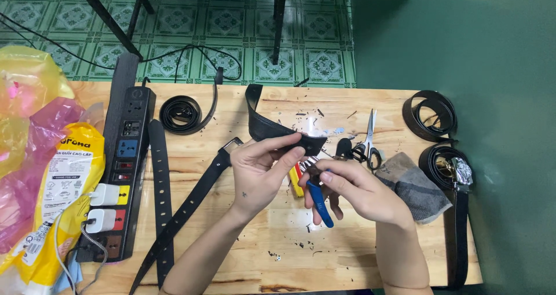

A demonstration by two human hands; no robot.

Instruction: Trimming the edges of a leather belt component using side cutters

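My left hand (263,170) pinches the end of a black leather belt (272,127) that curves up toward the table's far edge. Just right of it, my right hand (353,191) grips a small tool with blue handles (319,202), its tip near the belt end. A yellow object (296,182) lies on the wooden table (278,248) between my hands, partly hidden. Scissors (368,141) lie just beyond my right hand.
A black power strip (124,167) with white plugs sits at the left beside yellow and pink plastic bags (40,156). Flat black belts (185,205) cross the left half. Coiled belts (431,115) and a grey cloth (414,185) lie on the right. Dark scraps dot the wood.
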